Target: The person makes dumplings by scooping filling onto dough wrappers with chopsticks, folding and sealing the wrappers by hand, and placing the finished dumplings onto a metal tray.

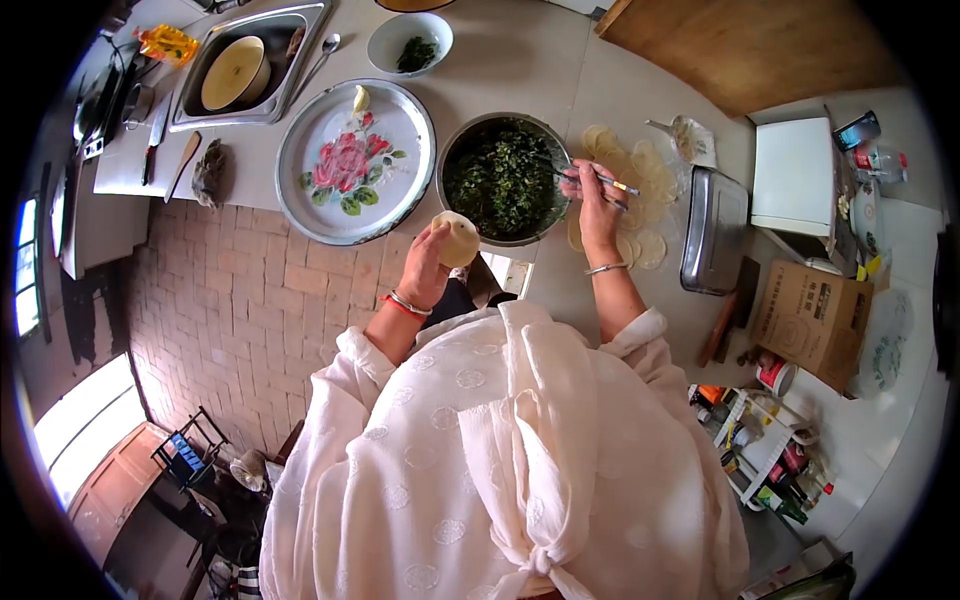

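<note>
A round dough wrapper (459,240) rests in my left hand (429,268), whose fingers are bent around its edge, just below a metal bowl of chopped greens (500,185). My right hand (597,207) grips a pair of chopsticks (612,184) at the bowl's right rim, their tips reaching into the greens. More round wrappers (652,185) lie spread and overlapping on the counter right of the bowl. To the left is a large flower-painted tray (300,185) with one folded dumpling (361,98) near its top edge.
Behind the tray stands a white bowl (440,30) with some greens. At upper left are a sink (187,112), a spoon (330,43), a knife (152,150) and a wooden spatula (186,160). A lidded metal box (716,230) and a cardboard box (812,315) sit at right.
</note>
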Demonstrator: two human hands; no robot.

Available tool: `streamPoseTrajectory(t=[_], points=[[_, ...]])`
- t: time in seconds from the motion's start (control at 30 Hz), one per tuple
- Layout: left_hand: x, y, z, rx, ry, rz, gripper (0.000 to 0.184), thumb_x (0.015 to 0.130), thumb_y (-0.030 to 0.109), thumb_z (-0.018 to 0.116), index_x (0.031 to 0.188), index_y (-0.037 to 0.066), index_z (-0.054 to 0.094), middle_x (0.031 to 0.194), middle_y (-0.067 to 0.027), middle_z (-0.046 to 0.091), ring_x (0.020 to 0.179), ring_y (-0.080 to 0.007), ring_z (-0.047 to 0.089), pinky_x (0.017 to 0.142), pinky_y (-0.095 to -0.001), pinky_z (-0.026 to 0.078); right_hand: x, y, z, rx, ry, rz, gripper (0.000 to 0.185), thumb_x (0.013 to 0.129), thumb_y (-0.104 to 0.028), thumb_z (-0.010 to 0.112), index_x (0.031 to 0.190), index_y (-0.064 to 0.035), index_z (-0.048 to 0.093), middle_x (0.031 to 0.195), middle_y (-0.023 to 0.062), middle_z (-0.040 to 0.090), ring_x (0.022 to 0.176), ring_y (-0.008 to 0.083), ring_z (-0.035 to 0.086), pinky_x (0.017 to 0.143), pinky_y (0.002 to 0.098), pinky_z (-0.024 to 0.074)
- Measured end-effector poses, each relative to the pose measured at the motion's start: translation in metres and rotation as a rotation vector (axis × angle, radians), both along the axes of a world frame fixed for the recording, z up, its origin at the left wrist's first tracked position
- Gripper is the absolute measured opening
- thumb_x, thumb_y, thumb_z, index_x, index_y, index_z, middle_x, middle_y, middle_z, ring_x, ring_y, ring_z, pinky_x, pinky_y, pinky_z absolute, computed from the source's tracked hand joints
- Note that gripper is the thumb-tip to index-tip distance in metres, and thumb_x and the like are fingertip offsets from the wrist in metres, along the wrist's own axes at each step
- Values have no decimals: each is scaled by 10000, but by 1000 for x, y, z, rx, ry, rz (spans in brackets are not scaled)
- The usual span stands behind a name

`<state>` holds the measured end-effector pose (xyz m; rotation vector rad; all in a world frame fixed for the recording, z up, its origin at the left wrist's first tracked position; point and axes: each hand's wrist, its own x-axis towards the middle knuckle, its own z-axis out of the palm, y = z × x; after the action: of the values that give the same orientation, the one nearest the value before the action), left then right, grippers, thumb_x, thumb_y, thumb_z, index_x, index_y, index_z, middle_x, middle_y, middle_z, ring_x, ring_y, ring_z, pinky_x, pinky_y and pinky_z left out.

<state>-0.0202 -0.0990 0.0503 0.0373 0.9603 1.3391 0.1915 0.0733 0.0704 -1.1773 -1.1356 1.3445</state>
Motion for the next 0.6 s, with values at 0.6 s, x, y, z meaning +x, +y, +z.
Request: streamPoseTrajectory(t=[0.6], points=[[-2,3,7,91,7,-33,384,1006,316,497,1223,1,537,1139,-129,638,1064,-243,634,935,-344,515,14,-7,-30,-458,291,-154,191,924,-165,641,976,13,686,840,137,709,630,188,681,582,281,573]])
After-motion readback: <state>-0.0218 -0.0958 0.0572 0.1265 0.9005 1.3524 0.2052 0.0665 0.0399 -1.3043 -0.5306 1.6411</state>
